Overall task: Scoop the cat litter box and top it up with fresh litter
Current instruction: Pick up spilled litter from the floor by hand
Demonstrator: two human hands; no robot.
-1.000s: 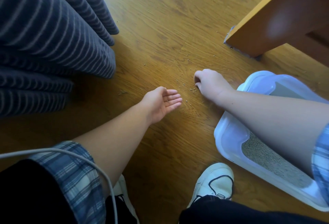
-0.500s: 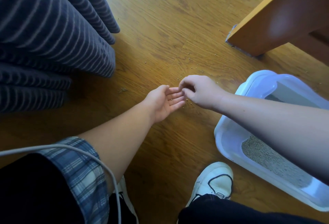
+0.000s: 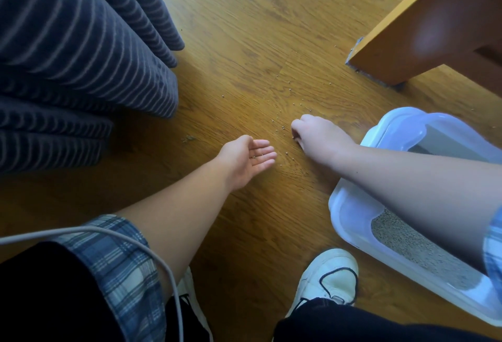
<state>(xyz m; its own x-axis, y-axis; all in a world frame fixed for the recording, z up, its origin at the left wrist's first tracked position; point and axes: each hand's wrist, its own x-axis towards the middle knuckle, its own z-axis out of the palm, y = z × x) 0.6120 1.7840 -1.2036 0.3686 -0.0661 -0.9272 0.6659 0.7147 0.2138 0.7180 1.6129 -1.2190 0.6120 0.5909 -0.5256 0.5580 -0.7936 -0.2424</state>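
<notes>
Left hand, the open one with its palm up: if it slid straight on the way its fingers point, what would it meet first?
Probably the right hand, after a few stray litter grains on the floor; the left hand points roughly that way.

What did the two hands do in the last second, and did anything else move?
Half a second ago the right hand was at the left hand's fingertips; it has since gone back down to the scattered litter grains on the floor, fingers curled. A few grains lie in the left hand, which stays open, palm up, in about the same place. The litter box and shoes have not moved.
</notes>
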